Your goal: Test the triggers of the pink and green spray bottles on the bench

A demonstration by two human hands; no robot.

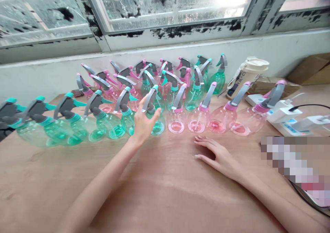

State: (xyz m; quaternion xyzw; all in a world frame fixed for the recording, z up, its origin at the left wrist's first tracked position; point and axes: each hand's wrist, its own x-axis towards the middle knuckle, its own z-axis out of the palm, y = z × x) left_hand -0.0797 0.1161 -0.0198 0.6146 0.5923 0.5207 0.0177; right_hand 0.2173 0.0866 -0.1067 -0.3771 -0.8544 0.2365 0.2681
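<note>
A row of clear spray bottles with grey trigger heads runs across the wooden table. My left hand (144, 124) is at a green spray bottle (157, 128) mid-row, thumb and fingers spread on either side of its neck. Whether the fingers touch the bottle I cannot tell. Palm down on the table, my right hand (218, 154) lies open and holds nothing. Just beyond its fingertips stand a pink spray bottle (196, 123) and another pink spray bottle (176, 123). To the left of my left hand, several green bottles, such as this spray bottle (104, 123), stand side by side.
More pink and green spray bottles (218, 80) crowd behind the front row, near the wall. At the right are a lidded cup (243, 76), cardboard (309, 68) and a power strip (288, 124) with plugged-in chargers. A pixelated area covers the right edge. Windows rise behind.
</note>
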